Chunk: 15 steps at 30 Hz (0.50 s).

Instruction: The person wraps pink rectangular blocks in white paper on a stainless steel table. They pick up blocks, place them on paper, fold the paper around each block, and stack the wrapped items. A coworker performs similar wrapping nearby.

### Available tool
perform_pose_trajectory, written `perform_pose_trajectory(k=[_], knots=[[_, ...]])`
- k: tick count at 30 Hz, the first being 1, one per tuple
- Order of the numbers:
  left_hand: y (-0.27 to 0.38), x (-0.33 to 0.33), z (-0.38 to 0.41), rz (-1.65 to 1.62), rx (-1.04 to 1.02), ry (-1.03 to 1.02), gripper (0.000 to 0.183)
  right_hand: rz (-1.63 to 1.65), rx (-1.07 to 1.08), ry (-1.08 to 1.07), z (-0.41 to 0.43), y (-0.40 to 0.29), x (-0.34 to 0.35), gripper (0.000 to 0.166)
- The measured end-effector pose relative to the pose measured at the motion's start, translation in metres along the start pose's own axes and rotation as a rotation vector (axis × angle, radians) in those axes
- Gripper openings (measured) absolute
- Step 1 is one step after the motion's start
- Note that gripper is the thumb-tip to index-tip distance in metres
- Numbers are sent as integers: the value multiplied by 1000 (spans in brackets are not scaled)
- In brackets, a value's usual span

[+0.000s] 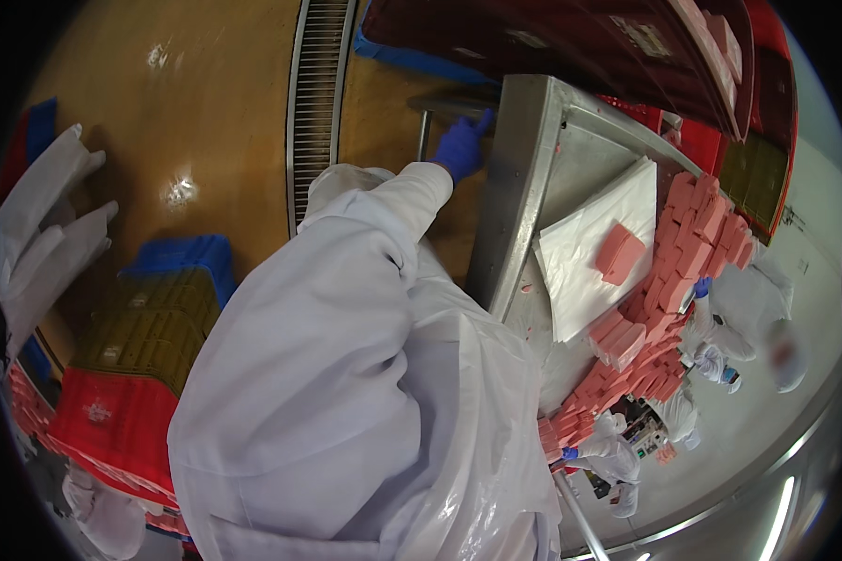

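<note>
My left hand (461,149), in a blue glove, hangs beside the corner of a stainless steel table (516,189). One finger is stretched out apart from the others, and nothing shows in its grasp. My right hand is out of view. On the table lies a stack of white sheets (575,245), with a pink block (619,254) on top, apparently of processed meat. Beyond the sheets, many similar pink blocks (684,259) form a long heap. A few small pink scraps (526,288) rest on the bare metal.
Dark red crates (568,42) stand past the table's end. Behind me are stacked red (112,421), olive (154,315) and blue crates (182,256). A drain grate (316,91) crosses the floor. Co-workers in white (603,452) stand across the heap.
</note>
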<state>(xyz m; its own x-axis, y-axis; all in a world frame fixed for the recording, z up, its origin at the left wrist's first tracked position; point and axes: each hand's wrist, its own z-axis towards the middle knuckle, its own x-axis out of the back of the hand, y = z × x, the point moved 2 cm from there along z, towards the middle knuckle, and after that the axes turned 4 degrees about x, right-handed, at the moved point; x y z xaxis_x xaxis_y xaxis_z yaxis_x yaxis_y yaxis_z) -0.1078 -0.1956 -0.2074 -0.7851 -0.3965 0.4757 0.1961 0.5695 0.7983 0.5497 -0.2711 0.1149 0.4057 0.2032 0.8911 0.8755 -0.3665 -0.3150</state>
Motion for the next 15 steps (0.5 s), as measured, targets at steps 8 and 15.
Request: perform_pose_trajectory(k=[8,15], knots=[[4,19,-18,-137,67,-104,47,-374,197,70,12,16,15,31],[-20,35,0,-994,364,-79,28,-468,316,166,11,48,13,27]])
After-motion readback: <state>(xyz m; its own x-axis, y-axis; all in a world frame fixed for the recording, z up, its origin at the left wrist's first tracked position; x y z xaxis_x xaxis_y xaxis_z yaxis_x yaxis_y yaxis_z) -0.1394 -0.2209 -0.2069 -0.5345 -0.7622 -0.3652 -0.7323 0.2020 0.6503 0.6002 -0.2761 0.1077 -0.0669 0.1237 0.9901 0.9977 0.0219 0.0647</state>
